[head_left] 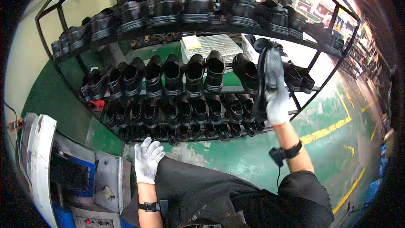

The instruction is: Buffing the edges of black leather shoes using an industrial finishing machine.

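Note:
My right hand (276,106), in a white glove, reaches out to the rack's second shelf. Its fingers are closed round a black shoe (274,68), which is tipped up so that its grey sole shows. Another dark shape lies close along the shoe's left side, and I cannot tell whether the hand holds that too. Lower and to the left, my gloved left hand (147,159) hangs in the air with its fingers apart and nothing in it. Beside the held shoe, a black shoe (246,73) leans on the shelf.
A black metal rack (324,85) carries several rows of black shoes (173,74). Behind it are white plastic crates (217,46) with a yellow sheet (191,42) on top. A grey and blue machine (105,181) stands close on my left. Yellow lines (327,131) cross the green floor at right.

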{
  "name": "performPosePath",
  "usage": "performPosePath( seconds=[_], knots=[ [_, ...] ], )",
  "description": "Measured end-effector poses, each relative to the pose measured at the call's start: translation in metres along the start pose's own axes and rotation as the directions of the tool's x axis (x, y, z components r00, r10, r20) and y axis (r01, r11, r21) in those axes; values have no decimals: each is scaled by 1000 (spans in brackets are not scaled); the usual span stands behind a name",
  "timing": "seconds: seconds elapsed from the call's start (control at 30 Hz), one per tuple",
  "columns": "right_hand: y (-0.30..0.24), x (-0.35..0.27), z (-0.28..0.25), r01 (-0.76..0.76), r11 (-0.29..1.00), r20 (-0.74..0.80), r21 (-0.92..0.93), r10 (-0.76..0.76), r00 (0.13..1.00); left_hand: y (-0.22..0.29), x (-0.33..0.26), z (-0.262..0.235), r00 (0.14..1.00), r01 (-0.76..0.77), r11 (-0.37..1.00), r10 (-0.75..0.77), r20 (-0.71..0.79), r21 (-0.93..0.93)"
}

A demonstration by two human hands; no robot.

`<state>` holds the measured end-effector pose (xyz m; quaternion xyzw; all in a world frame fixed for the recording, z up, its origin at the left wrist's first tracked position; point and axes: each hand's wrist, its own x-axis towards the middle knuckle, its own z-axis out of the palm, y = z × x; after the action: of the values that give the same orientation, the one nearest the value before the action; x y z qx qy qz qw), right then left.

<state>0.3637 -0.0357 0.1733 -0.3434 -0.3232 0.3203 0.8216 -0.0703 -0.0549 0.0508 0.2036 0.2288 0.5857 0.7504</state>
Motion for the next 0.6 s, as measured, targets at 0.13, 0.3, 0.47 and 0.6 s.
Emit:
performPosePath(
  seconds=[0.13,0.3,0.47,0.6],
  knots=[
    [-2,121,-95,-197,969,-46,-148,192,980,-8,6,3,999,30,1000,-30,-26,-1],
    [15,176,-107,-268,756,-206,-597,178,962,-9,2,-6,997,37,999,-35,-64,38],
    [33,104,-40,523,108,524,-845,-21,851,-7,-10,-22,991,4,1000,-1,-136,26],
    [30,64,-19,627,-342,654,-700,44,755,-12,-19,-23,992,8,1000,-11,-129,-20]
  ],
)
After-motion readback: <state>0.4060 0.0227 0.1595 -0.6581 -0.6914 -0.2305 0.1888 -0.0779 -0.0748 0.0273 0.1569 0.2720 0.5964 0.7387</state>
